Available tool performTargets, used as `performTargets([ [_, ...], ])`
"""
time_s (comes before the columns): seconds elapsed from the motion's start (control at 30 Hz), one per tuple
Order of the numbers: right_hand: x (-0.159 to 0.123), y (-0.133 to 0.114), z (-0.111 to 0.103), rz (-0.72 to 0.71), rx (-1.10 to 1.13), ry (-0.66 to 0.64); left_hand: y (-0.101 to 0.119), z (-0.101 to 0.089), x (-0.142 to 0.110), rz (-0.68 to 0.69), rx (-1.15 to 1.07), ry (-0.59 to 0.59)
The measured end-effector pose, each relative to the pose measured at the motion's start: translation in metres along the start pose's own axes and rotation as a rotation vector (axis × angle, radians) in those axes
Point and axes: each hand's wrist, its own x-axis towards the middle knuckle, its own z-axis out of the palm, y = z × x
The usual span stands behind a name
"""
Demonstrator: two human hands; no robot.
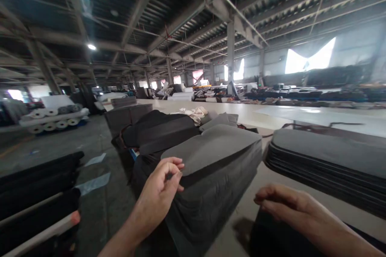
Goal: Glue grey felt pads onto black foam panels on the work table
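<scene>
My left hand (164, 184) is raised in front of the near left corner of a tall stack of grey fabric pieces (223, 148). Its fingers curl loosely, with a gap between thumb and forefinger and nothing visible in them. Lower right, my right hand (286, 204) hovers over black fabric (271, 233), fingers bent and thumb below them, slightly blurred. No held thing shows in it; whether the thumb touches the black fabric I cannot tell. Right of the grey stack lies another layered stack of dark pieces (328, 148) with a grey top.
Behind the grey stack are black fabric bundles (169, 128) and a heap of cream cloth strips (194, 114). A long pale table (241, 114) runs across. On the floor at left lie dark fabric rolls (39, 180) and paper sheets (95, 182); white rolls (54, 118) stand farther back.
</scene>
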Motion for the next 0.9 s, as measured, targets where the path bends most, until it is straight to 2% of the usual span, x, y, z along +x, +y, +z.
performTargets([
  [0.13,0.038,-0.014,0.015,-0.072,0.183,0.123,0.007,-0.006,0.008,0.054,-0.019,-0.017],
  [0.23,0.071,-0.015,0.019,-0.101,0.455,0.162,0.011,-0.006,0.009,0.108,0.051,-0.006],
  [0.37,0.109,-0.016,0.004,-0.03,0.882,0.248,0.009,-0.003,-0.002,0.137,0.013,0.032],
  [0.47,0.124,-0.019,-0.016,-0.05,1.028,0.366,0.002,-0.004,-0.014,0.114,-0.106,0.075],
  [0.53,0.13,-0.019,-0.027,-0.038,1.022,0.39,-0.005,-0.006,-0.019,0.088,-0.143,0.063],
  [0.6,0.134,-0.016,-0.033,0.011,0.957,0.371,-0.012,-0.007,-0.023,0.019,-0.158,0.117],
  [0.73,0.134,-0.006,-0.031,0.021,0.878,0.393,-0.03,-0.007,-0.029,-0.225,-0.32,0.453],
  [0.9,0.109,0.009,-0.03,0.023,0.802,0.361,-0.056,-0.007,-0.037,-0.417,-0.61,0.614],
])
